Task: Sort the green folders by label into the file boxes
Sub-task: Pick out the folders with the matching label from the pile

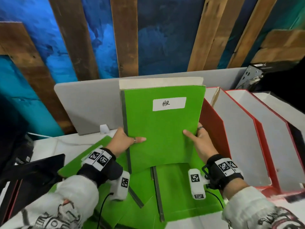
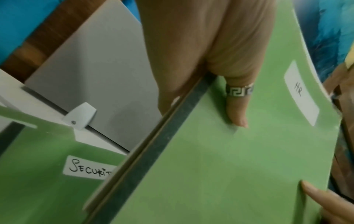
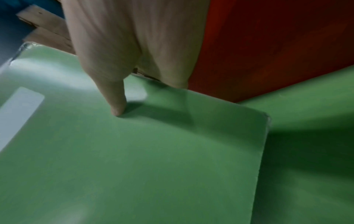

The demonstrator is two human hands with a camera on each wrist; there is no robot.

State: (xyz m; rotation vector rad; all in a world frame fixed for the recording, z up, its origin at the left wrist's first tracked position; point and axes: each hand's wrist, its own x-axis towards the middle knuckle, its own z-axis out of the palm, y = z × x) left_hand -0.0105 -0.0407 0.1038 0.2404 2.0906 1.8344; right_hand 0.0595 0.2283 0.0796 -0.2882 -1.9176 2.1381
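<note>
I hold a green folder (image 1: 162,129) labelled HR upright over the desk, label (image 1: 169,104) facing me. My left hand (image 1: 125,141) pinches its dark spine edge, thumb on the front cover, fingers behind. My right hand (image 1: 198,141) pinches the opposite edge the same way. The left wrist view shows the HR folder (image 2: 229,166) under the ringed thumb and another green folder (image 2: 47,166) labelled SECURIT… lying below. In the right wrist view the thumb presses the HR folder's cover (image 3: 134,151). Several more green folders (image 1: 178,187) lie in a loose pile beneath.
Red file boxes (image 1: 244,134) with white insides stand in a row at the right, close to my right hand. A grey divider panel (image 1: 89,103) stands behind the desk. A dark device (image 1: 38,169) sits at the left.
</note>
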